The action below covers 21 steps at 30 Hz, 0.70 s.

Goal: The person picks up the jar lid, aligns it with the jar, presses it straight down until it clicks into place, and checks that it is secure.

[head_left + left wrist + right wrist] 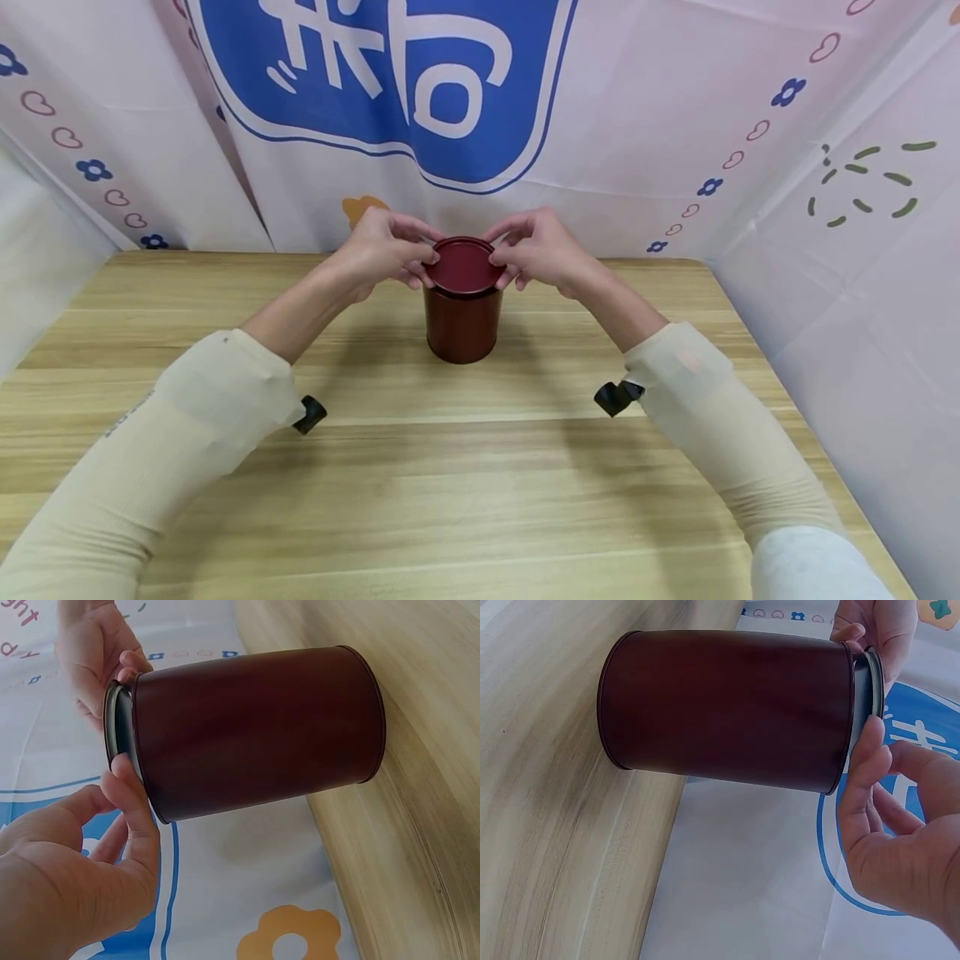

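Observation:
A dark red cylindrical tin point(462, 329) stands upright on the wooden table, near its back edge. Its round red lid point(464, 265) sits slightly raised; both wrist views show a narrow gap between the lid's rim point(112, 724) and the body of the tin point(727, 709). My left hand point(382, 248) pinches the lid's edge from the left, thumb on top and fingers beneath. From the right, my right hand point(542, 252) pinches the opposite edge in the same way. The inside of the tin is hidden.
The wooden table point(450, 483) ends at a white printed cloth point(622, 150) with a blue sign, close behind the tin. More white cloth point(847, 275) hangs along the right side. Small black devices stick out from both sleeves.

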Each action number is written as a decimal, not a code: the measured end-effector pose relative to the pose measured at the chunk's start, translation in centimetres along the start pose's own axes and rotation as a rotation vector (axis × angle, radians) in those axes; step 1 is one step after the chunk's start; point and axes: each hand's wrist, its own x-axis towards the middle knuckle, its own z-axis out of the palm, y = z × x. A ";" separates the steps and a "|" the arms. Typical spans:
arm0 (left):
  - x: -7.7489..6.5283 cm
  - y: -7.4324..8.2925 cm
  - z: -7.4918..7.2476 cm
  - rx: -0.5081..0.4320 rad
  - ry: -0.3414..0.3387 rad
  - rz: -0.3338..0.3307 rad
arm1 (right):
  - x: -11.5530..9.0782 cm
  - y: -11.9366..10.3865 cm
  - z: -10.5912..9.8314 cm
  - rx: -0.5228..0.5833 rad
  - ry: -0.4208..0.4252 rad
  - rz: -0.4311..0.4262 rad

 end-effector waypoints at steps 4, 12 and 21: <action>0.1 0.0 0.1 0.002 0.002 0.005 | 0.0 0.1 0.0 0.000 0.004 -0.004; 0.2 0.1 -0.1 0.049 0.009 0.007 | 0.2 0.1 0.1 -0.031 0.020 -0.020; 0.4 -0.3 -0.1 0.103 0.024 0.029 | 0.5 0.3 0.1 -0.084 0.040 -0.032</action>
